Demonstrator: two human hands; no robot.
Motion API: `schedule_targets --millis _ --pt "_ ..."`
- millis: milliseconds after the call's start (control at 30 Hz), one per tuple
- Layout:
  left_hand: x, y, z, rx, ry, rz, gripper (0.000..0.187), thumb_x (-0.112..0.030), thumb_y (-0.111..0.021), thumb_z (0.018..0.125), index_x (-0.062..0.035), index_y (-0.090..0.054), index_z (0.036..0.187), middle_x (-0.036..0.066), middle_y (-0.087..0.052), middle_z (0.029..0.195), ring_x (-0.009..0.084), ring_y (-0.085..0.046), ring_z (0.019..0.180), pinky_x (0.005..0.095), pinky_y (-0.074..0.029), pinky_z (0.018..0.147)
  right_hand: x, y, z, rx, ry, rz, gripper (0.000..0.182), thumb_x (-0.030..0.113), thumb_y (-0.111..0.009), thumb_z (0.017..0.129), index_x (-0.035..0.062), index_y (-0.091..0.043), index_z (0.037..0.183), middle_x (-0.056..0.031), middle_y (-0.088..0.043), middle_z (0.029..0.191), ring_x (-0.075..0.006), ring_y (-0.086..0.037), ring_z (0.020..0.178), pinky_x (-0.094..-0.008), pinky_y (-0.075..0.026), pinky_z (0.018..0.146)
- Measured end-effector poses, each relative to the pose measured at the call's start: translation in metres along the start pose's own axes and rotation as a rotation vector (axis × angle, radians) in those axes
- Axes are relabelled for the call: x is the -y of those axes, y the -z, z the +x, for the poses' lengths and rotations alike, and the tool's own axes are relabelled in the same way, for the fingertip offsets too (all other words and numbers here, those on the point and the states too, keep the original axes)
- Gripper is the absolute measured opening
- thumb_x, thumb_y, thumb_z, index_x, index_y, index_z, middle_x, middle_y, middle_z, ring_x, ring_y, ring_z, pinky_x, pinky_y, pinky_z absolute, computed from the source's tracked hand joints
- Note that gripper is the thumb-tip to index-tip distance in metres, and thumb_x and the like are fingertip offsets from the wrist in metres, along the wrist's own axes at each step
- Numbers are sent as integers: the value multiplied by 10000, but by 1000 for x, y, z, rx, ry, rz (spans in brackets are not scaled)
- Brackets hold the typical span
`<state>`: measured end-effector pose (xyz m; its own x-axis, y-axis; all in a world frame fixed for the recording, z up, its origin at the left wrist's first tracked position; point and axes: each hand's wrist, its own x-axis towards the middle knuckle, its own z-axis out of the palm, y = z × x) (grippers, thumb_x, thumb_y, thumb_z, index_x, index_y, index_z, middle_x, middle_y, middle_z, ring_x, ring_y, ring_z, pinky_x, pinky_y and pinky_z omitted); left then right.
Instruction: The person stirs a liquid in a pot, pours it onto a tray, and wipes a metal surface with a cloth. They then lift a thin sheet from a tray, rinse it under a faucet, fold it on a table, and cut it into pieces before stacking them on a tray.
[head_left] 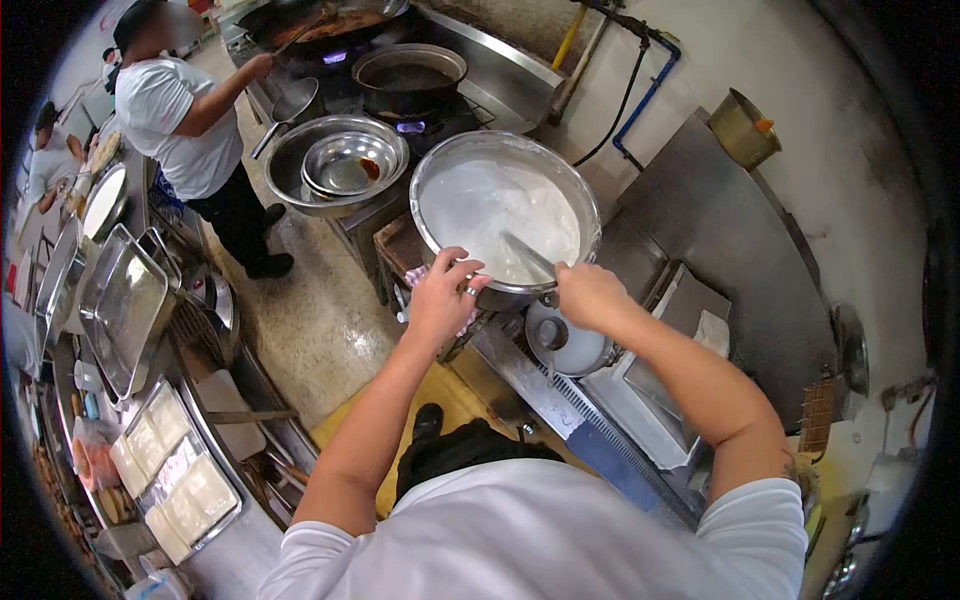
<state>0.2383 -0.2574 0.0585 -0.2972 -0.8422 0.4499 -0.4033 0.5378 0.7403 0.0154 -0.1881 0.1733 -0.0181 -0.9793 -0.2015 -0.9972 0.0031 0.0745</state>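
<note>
While gripping the near rim of the big steel basin [455, 165], left hand [443, 295] closed around the edge over a pink cloth [418, 274], thumb on top, ring on one finger. Right hand [590, 293] wrapped shut on the handle of a utensil [530, 257] dipping slantwise into the white liquid [490, 205] filling the basin. Basin sitting at the near end of the cooking line, just ahead of both hands, tilted slightly in view. Just below the right hand, a white lidded pot [565, 342] on the steel counter [740, 250]. Beyond the basin, two nested steel bowls [340, 165] with a smear of red sauce inside, then a dark pot [408, 75] over a blue flame, then a wok [320, 25] of reddish food. At far left, another person [185, 120] in a white shirt, one hand at the wok. Along the left edge, empty steel trays [125, 300] and a tray of pale blocks [180, 475]. Brass-coloured pot [742, 128] on the upper right ledge, well apart from the hands.
</note>
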Motion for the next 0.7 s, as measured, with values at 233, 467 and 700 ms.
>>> schedule_targets --millis 233,467,700 --pt "0 0 0 -19 -24 13 208 -291 -766 900 -134 -753 1035 71 -650 1152 256 -699 747 391 -554 691 -34 40 -2 225 -34 -150 228 38 -594 854 -36 -732 1021 -239 -739 984 -393 -751 882 -467 -615 742" --pt "0 2 0 -21 -37 20 205 -285 -758 909 -132 -751 1044 77 -649 1159 259 -703 754 396 -552 694 -41 113 38 751 -254 239 226 204 -636 943 6 -698 857 -80 -597 598 -181 -556 462 -367 -438 428" --pt "-2 4 1 -6 -21 -36 204 -264 -759 910 -120 -749 1055 96 -645 1173 269 -707 782 394 -553 707 11 12 6 150 -53 -40 196 89 -600 881 -63 -723 882 -245 -738 884 -350 -764 841 -448 -617 713"
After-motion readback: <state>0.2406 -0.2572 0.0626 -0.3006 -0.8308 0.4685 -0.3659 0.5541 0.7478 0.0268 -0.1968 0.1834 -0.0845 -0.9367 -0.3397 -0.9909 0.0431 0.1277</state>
